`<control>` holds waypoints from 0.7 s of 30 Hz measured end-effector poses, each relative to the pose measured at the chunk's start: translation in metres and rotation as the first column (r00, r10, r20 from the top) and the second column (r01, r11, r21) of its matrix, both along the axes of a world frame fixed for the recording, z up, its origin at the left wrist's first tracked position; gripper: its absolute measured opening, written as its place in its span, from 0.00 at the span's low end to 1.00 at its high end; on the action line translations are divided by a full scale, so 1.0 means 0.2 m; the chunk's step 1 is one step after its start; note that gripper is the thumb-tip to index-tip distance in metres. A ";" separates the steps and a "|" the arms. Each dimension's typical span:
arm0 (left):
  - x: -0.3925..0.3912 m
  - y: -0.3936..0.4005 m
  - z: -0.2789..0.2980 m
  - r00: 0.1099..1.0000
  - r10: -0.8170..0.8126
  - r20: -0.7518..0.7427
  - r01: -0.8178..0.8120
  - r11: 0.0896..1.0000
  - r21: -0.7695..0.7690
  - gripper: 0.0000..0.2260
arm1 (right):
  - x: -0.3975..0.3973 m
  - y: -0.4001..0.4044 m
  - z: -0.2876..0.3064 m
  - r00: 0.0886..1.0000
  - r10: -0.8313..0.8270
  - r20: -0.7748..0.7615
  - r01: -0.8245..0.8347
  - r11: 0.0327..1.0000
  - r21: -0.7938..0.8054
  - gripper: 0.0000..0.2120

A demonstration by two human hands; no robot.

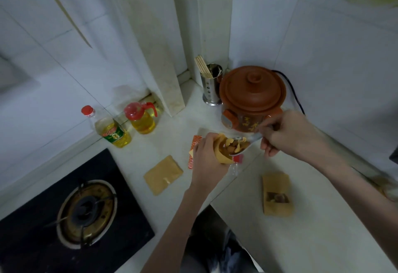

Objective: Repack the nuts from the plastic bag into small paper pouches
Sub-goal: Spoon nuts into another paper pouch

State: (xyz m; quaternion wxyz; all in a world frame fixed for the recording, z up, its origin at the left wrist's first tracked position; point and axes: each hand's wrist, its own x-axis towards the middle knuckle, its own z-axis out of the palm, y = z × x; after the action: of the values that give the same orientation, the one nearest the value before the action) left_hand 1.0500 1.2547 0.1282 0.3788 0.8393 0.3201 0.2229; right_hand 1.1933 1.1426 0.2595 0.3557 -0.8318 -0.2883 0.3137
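Holding an open paper pouch point(224, 154) upright, the left hand point(206, 160) wraps round its body w/ the mouth facing up and toward the right hand point(286, 135), which pinches a spoon point(245, 143) by the handle. Spoon's long axis runs from the right hand leftward and slightly down — bowl loaded w/ nuts point(234, 144) sits right at the pouch mouth, touching or just over the rim. Plastic bag point(235, 165) lies on the counter point(301, 240) just below/behind the pouch, mostly hidden. Likely next: tip the spoon in. One filled pouch point(276, 195) lies near, to the right; a flat pouch point(163, 174) to the left.
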 end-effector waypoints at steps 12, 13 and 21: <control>-0.05 -0.05 0.01 0.994 0.066 0.087 -0.058 0.994 -0.091 0.22 | -0.17 0.09 0.19 0.832 0.275 0.482 -0.255 0.961 -0.107 0.12; -0.06 -0.05 0.01 0.991 0.077 0.106 -0.065 0.991 -0.115 0.22 | -0.16 0.09 0.19 0.849 0.249 0.466 -0.240 0.967 -0.080 0.12; -0.14 -0.05 -0.07 0.985 0.174 0.019 -0.161 0.946 -0.280 0.24 | 0.06 -0.08 0.00 0.984 -0.129 0.119 0.113 0.985 0.131 0.15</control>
State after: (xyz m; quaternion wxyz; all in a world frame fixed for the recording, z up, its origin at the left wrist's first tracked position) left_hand 1.0226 1.2453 0.1140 0.4793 0.7426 0.4099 0.2254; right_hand 1.2051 1.1270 0.2597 0.4059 -0.8425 -0.2782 0.2193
